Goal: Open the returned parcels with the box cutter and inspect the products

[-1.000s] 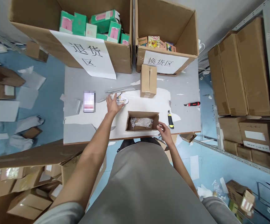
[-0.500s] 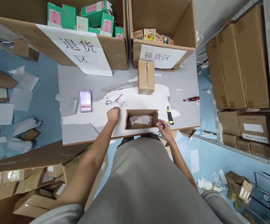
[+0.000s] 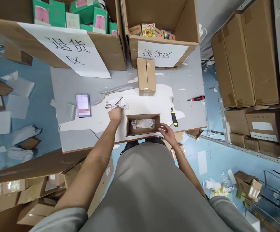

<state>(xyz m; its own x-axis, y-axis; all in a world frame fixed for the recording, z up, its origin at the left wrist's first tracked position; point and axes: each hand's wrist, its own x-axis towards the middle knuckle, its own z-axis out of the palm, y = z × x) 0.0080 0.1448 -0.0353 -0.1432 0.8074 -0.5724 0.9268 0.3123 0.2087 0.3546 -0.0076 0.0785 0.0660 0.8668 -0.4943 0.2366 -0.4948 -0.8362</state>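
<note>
An uncovered small cardboard box (image 3: 143,131) stands at the table's front edge, with an item in crumpled translucent wrapping (image 3: 145,123) lying inside. My right hand (image 3: 168,134) is at the box's right end, its fingers and thumb gripping that wall. To the left of the box, my left hand (image 3: 115,115) is closed at the near edge of a crumpled piece of white wrapping (image 3: 120,102). Its fingertips are partly hidden, and they seem to pinch the wrapping.
A taped carton (image 3: 146,77) stands behind the box. Two utility knives, one yellow-black (image 3: 174,117) and one red-black (image 3: 196,98), lie to the right. A blurred phone-like screen (image 3: 83,105) lies left. Two large labelled cartons, one (image 3: 115,48) holding green boxes, the other (image 3: 133,45) smaller packs, line the back.
My left hand has moved forward from just below the crumpled wrapping onto its near edge. My right hand stays on the box's end. The whole view has shifted slightly.
</note>
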